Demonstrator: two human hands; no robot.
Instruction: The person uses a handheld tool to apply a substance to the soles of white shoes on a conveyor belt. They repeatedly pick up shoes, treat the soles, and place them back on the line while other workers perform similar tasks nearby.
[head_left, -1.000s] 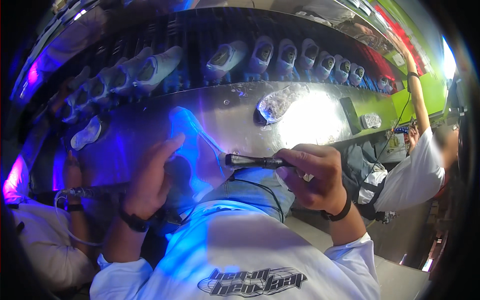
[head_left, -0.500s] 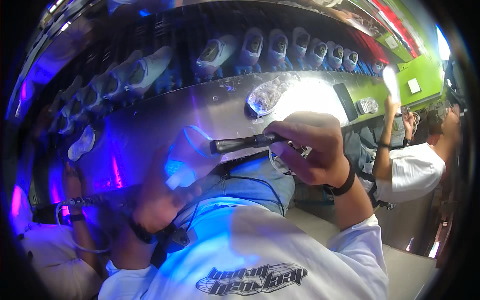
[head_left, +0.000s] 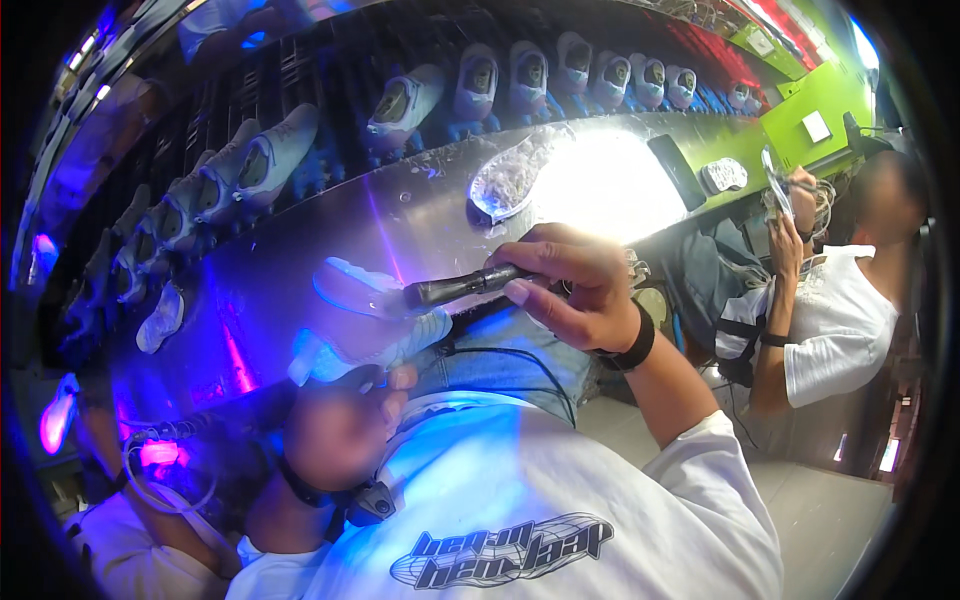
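My right hand (head_left: 572,290) grips a dark pen-shaped tool (head_left: 458,287) whose tip meets the opening of a white shoe (head_left: 365,328). That shoe lies at the near edge of a shiny metal bench (head_left: 400,220), lit blue and purple. My left hand (head_left: 338,428) is under the shoe's sole and holds it up against the bench edge. A black cord (head_left: 520,360) runs from the tool down over my jeans. I wear a black band on each wrist and a white printed shirt.
A row of white shoes (head_left: 520,80) stands on a dark rack behind the bench. A clear bag (head_left: 510,178), a black phone-like slab (head_left: 677,170) and a bright glare lie on the bench. A person in white (head_left: 835,310) sits right; another person's arm (head_left: 150,480) lies lower left.
The white shoe has dropped lower and nearer to me with my left hand under it. My right hand has kept the tool at the shoe's opening. The person at right lowered a raised arm.
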